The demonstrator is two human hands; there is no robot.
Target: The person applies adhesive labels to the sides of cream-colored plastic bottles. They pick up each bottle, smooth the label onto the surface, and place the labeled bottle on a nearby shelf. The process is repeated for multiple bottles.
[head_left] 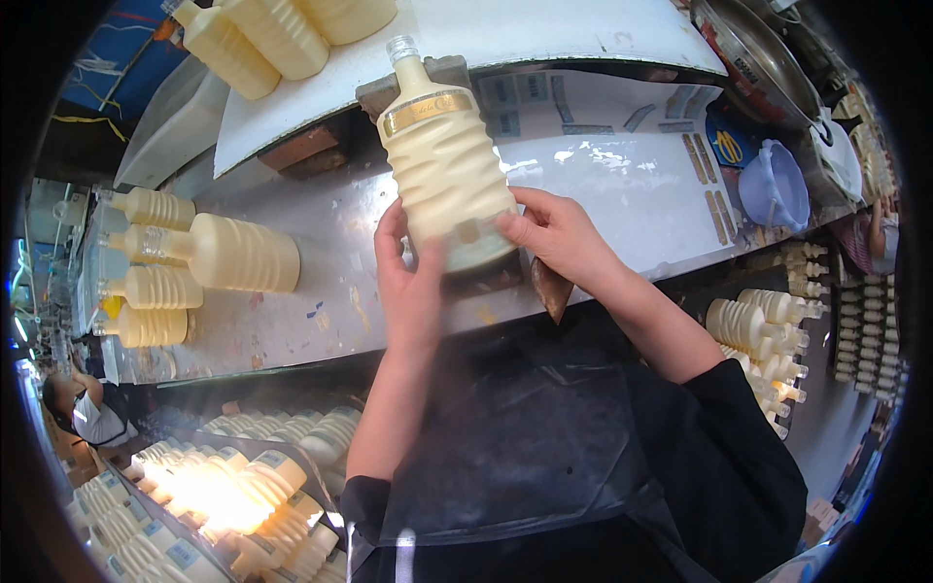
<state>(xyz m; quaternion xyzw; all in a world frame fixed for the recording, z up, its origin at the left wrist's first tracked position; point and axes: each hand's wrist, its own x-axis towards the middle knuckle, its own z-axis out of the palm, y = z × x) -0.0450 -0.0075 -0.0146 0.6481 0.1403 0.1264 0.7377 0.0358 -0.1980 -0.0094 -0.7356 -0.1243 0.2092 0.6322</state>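
Observation:
A large cream, ribbed bottle (447, 180) with a clear screw neck lies at the middle of the bench, its neck pointing away from me. A gold band label (426, 112) wraps its shoulder. Low on its front is a small translucent label (470, 231) with a gold-brown patch. Closed about the lower left side of the bottle is my left hand (408, 282), its thumb smeared by motion. My right hand (559, 233) grips the lower right side, thumb against the label's edge. Behind the bottle's shoulder sits a brown block (449, 72).
Several cream bottles (243, 253) stand at the bench's left, others (277, 39) on the raised white board. Label strips (709, 160) lie on a white sheet by a lilac bucket (775, 187). A brown pointed piece (552, 290) overhangs the front edge. Crates of bottles (233, 486) fill the lower left.

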